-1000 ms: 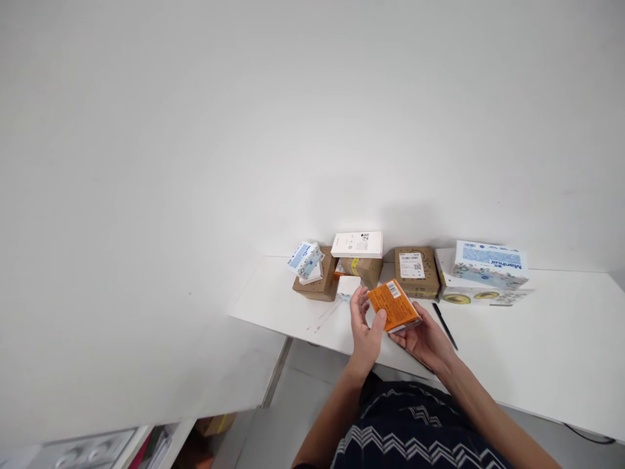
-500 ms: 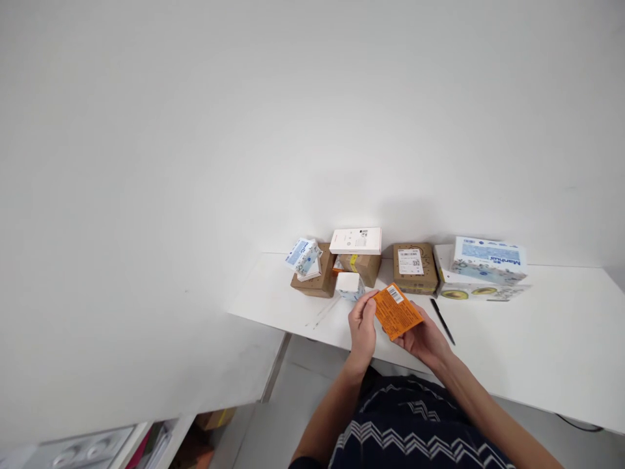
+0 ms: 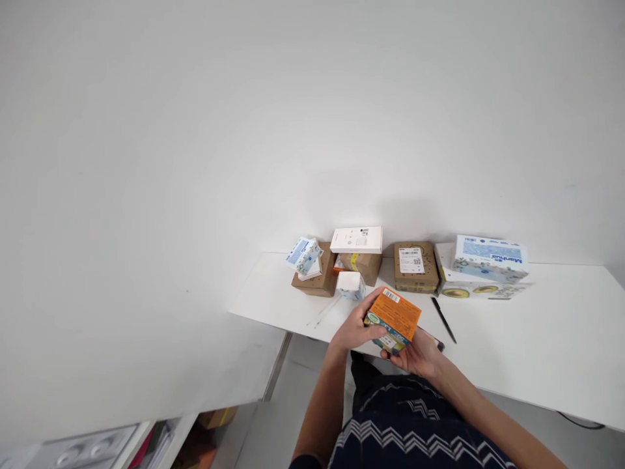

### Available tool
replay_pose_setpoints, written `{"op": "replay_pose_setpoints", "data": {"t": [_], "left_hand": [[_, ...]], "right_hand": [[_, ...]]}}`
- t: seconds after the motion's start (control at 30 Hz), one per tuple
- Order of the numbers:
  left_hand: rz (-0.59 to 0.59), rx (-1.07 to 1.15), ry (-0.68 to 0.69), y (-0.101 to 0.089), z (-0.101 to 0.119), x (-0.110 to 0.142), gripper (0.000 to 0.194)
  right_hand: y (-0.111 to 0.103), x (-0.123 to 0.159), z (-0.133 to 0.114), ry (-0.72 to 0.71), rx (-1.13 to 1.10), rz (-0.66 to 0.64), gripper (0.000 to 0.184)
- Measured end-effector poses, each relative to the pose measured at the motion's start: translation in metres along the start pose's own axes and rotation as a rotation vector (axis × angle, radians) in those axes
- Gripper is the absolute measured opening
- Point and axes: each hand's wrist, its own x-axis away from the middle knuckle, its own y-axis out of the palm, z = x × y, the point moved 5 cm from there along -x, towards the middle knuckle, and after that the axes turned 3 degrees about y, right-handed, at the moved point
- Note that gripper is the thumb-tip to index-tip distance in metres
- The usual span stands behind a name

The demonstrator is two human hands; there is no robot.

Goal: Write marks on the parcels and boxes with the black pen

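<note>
Head view: your left hand (image 3: 360, 329) and right hand (image 3: 420, 354) are both clamped on the orange box (image 3: 394, 316), tilted (barcode showing), above the white table's (image 3: 551, 332) near edge, by the black pen (image 3: 443, 320).

Both the left hand (image 3: 359, 326) and the right hand (image 3: 420, 352) hold the orange box (image 3: 396, 316), with a white box (image 3: 349, 284) just beyond the grip and a pen (image 3: 444, 320) to its right.
</note>
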Motion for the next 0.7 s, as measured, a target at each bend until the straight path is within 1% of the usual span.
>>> {"op": "replay_pose_setpoints", "data": {"t": [0.03,0.1,0.2,0.23,0.3,0.4,0.47,0.53,0.6,0.7], "left_hand": [[0.054,0.033,-0.014,-0.002,-0.004,0.0,0.081],[0.21,0.13,-0.051,-0.004,-0.013,0.0,0.08],[0.443,0.297,-0.13,-0.006,-0.025,-0.001,0.081],[0.504,0.343,-0.155,-0.007,-0.028,-0.001,0.082],[0.577,0.429,-0.201,-0.008,-0.032,-0.001,0.083],[0.602,0.535,-0.284,-0.009,-0.036,-0.001,0.08],[0.595,0.564,-0.354,-0.008,-0.038,0.0,0.075],[0.576,0.571,-0.397,-0.006,-0.038,0.002,0.072],[0.543,0.574,-0.398,-0.004,-0.037,0.003,0.073],[0.493,0.586,-0.391,-0.002,-0.035,0.004,0.078]], "right_hand": [[0.0,0.0,0.0,-0.011,0.013,0.013,0.045],[0.002,0.0,-0.004,-0.052,0.041,0.03,0.05],[0.005,0.004,-0.013,-0.181,0.104,0.044,0.049],[0.006,0.005,-0.017,-0.237,0.131,0.056,0.047],[0.006,0.009,-0.023,-0.327,0.186,0.093,0.043],[0.007,0.011,-0.025,-0.386,0.238,0.132,0.039],[0.008,0.012,-0.026,-0.428,0.266,0.138,0.033],[0.008,0.014,-0.028,-0.484,0.292,0.141,0.03],[0.006,0.014,-0.03,-0.522,0.304,0.147,0.033],[0.002,0.014,-0.03,-0.52,0.302,0.157,0.036]]}}
